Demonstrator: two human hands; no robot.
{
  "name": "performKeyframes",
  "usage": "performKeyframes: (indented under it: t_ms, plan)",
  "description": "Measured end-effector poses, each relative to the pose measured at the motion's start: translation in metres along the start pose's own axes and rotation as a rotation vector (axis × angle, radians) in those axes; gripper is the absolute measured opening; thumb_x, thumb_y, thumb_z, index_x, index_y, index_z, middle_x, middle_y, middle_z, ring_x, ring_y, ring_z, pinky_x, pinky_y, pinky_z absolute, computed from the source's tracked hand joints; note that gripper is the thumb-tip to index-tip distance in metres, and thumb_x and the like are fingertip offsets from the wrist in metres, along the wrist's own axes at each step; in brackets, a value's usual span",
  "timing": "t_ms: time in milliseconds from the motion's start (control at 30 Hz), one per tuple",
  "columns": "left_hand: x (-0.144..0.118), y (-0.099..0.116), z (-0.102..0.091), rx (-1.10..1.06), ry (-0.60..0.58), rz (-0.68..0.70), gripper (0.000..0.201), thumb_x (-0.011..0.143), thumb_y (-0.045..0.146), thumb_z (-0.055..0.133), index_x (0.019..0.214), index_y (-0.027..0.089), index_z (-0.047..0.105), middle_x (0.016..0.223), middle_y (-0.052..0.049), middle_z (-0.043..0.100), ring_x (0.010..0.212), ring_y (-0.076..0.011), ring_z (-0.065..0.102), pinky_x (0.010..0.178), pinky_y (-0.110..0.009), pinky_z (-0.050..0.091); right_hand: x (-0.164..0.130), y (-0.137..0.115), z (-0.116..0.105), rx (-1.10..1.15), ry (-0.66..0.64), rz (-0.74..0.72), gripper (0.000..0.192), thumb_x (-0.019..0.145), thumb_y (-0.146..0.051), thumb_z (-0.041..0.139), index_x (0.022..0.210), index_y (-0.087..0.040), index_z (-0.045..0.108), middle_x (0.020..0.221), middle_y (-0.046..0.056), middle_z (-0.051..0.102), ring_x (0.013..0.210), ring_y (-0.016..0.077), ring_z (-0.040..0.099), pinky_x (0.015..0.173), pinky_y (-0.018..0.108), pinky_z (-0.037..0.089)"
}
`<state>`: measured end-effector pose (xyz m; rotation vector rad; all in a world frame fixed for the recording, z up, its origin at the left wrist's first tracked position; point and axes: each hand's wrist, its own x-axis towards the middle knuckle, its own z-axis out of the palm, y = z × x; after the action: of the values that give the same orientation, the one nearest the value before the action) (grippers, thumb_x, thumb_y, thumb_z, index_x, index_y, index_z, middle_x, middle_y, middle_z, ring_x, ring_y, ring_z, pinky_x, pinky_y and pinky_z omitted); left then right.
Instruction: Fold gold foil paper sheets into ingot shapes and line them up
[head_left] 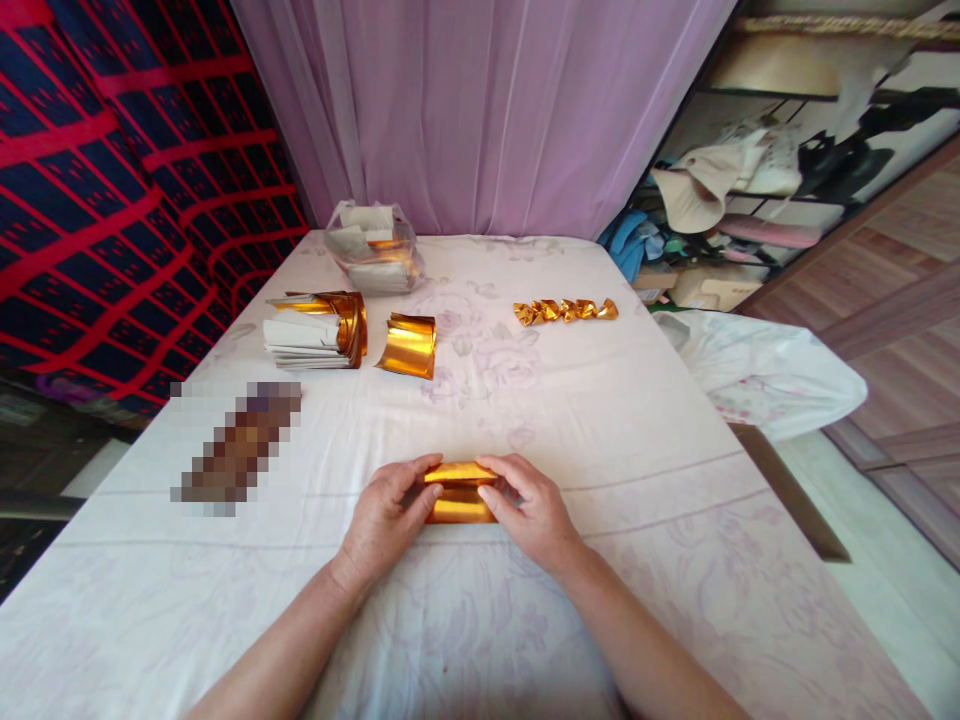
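Near the front of the table, a sheet of shiny gold foil paper [461, 505] is curled over on itself, its far edge bent up and toward me. My left hand [386, 512] pinches its left end between thumb and fingers. At the opposite end, my right hand [536, 510] grips it the same way. Farther off to the left lie a small loose pile of gold sheets [409, 346] and a thicker stack of gold and white paper [304, 340]. A row of folded gold pieces [566, 311] sits at the far right.
A clear plastic bag [373, 250] with more paper stands at the back left. A blurred-out object [240, 445] lies at the left. The flowered tablecloth [645, 420] covers the table. Beyond are a purple curtain [480, 110], shelves at the right and a white bag [780, 375].
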<state>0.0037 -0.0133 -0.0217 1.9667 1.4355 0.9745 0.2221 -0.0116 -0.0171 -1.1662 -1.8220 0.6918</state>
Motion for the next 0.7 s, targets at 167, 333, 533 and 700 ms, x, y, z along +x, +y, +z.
performKeyframes:
  t_ms: [167,333,533,700]
  plan:
    - [0.0012,0.0006,-0.0003,0.035,0.009,0.078,0.024,0.091,0.030,0.058,0.111,0.024,0.070,0.101,-0.005,0.076,0.093,-0.0209,0.070,0.083,-0.036,0.055,0.0012,-0.0007,-0.0020,0.011,0.014,-0.021,0.022,0.088,-0.019,0.058,0.106,-0.022,0.070,0.093,0.006,0.070,0.083,0.0169,0.068,0.074,0.028,0.058]
    - [0.0003,-0.0005,0.0010,0.021,0.018,0.063,0.026,0.090,0.029,0.058,0.113,0.025,0.069,0.103,-0.004,0.076,0.094,-0.0203,0.070,0.083,-0.036,0.056,0.0008,-0.0017,-0.0001,0.038,0.020,-0.008,0.021,0.089,-0.019,0.058,0.103,-0.025,0.072,0.094,0.005,0.071,0.087,0.0174,0.068,0.078,0.030,0.057]
    - [-0.0019,-0.0029,0.0030,0.018,0.042,0.045,0.029,0.090,0.032,0.060,0.116,0.025,0.068,0.102,-0.005,0.076,0.089,-0.0198,0.070,0.082,-0.037,0.057,0.0000,-0.0024,0.0024,0.084,0.068,0.003,0.022,0.087,-0.019,0.059,0.101,-0.026,0.074,0.100,0.006,0.068,0.093,0.0176,0.068,0.082,0.031,0.057]
    - [-0.0013,-0.0027,0.0022,0.037,0.042,0.045,0.028,0.090,0.034,0.060,0.116,0.025,0.068,0.101,-0.005,0.075,0.091,-0.0203,0.069,0.081,-0.035,0.056,-0.0016,-0.0016,0.0037,0.106,0.065,0.032,0.022,0.087,-0.021,0.059,0.102,-0.026,0.074,0.102,0.006,0.068,0.095,0.0179,0.067,0.084,0.031,0.057]
